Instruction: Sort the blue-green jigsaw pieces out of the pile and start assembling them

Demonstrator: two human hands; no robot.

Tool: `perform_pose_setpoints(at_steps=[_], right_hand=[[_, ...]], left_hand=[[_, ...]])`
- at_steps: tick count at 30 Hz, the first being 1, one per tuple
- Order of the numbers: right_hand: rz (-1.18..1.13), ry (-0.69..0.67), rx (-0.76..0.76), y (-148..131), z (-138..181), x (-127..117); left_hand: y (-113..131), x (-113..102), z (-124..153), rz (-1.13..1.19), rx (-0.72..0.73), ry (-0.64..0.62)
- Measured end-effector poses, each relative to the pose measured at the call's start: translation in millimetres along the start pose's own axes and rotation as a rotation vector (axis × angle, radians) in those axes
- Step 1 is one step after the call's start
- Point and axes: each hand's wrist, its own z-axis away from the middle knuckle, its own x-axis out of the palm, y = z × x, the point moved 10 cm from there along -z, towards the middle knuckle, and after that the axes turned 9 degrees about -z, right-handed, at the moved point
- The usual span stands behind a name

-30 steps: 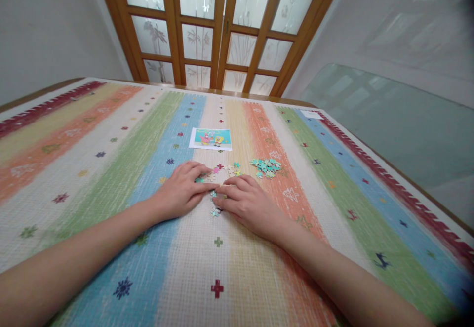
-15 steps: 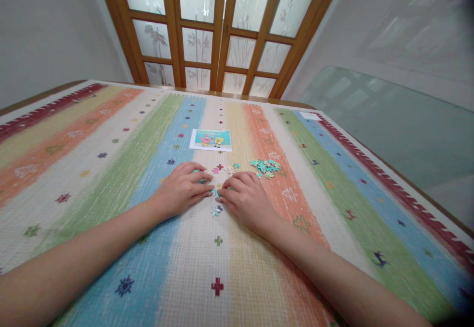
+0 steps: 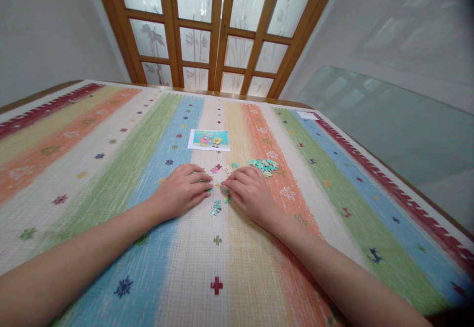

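Note:
My left hand lies palm down on the striped mat, its fingers stretched toward a small cluster of jigsaw pieces. My right hand rests opposite it, fingers flat and extended, with its fingertips almost meeting the left ones over a few pieces. More loose pieces lie just beyond the fingertips. A pile of turquoise pieces sits to the right of my right hand. A small picture card lies further back.
The mat covers a wooden-edged table. A white slip lies at the far right of the mat. Wooden doors with frosted glass stand behind the table. A glass surface extends on the right.
My right hand has slid back and to the right, uncovering several pieces between the hands. My left hand has barely moved.

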Motion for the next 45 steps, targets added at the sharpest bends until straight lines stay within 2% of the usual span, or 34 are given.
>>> perform_pose_setpoints(at_steps=[6,10,13,17,22,28,32,38,42,45], right_hand=[[-0.039,0.057,0.120,48,12,-27],[-0.048,0.078,0.133,67,17,-37],[-0.027,0.059,0.158,73,19,-36],[-0.009,-0.052,0.173,74,19,-25],[0.017,-0.143,0.145,64,19,-16],[0.006,-0.153,0.105,54,17,-15],[0.053,-0.108,0.153,59,18,-19],[0.069,-0.201,0.118,52,22,-8],[0.049,-0.129,0.169,60,21,-15],[0.055,-0.139,0.186,62,22,-12]], left_hand=[[-3,0,2,0.068,0.003,-0.002],[20,-5,3,0.150,0.176,-0.056],[41,-5,5,0.186,0.313,-0.145],[50,-1,9,0.145,0.364,-0.199],[43,4,10,0.095,0.319,-0.171],[32,10,8,0.078,0.220,-0.182],[24,9,7,0.106,0.161,-0.160],[8,9,5,0.117,0.037,-0.115],[1,6,4,0.151,-0.004,-0.069],[-1,5,3,0.177,-0.022,-0.058]])
